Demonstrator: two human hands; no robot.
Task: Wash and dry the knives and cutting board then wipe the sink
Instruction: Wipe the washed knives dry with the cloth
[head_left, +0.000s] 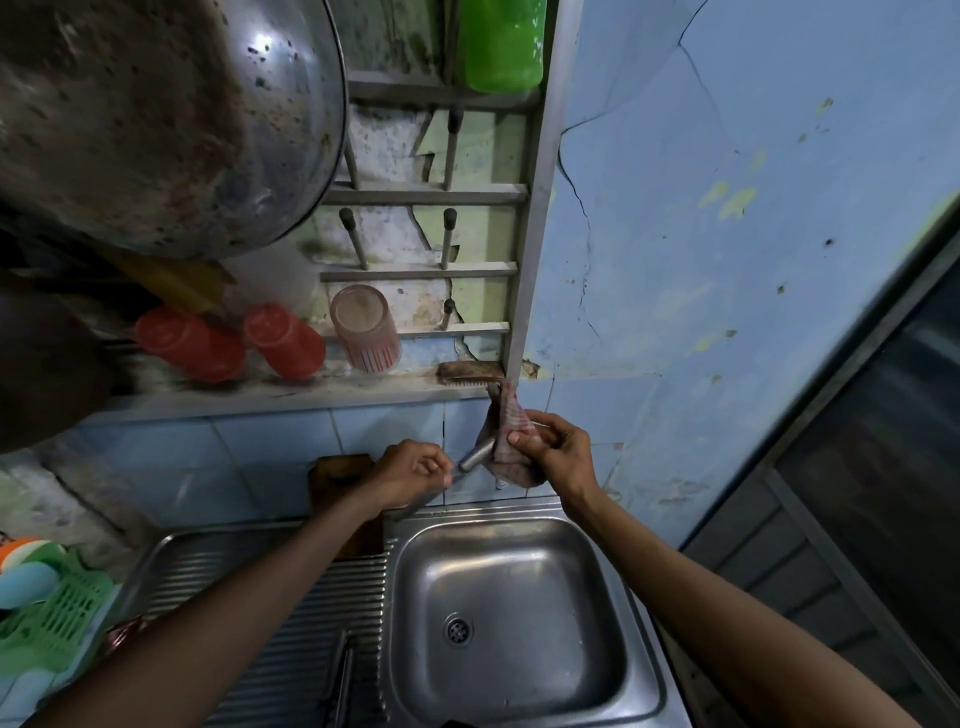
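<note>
My left hand (410, 473) grips a metal knife (474, 458) above the back rim of the steel sink (519, 577). Its round steel handle points up and right, and a blurred blade shows below my fist. My right hand (550, 449) pinches a pinkish checked cloth (506, 441) wrapped around the end of that handle. The brown wooden cutting board (337, 470) stands on edge against the blue tiles, partly hidden by my left forearm. Another long metal utensil (340, 675), possibly a knife, lies on the ribbed drainboard (291, 597).
A wall rack (426, 270) with pegs holds an upturned glass (366, 327) and two red cups (283, 338). A big steel pan (156, 119) hangs at upper left. A brush (470, 371) lies on the ledge, and a green basket (57, 618) sits at left.
</note>
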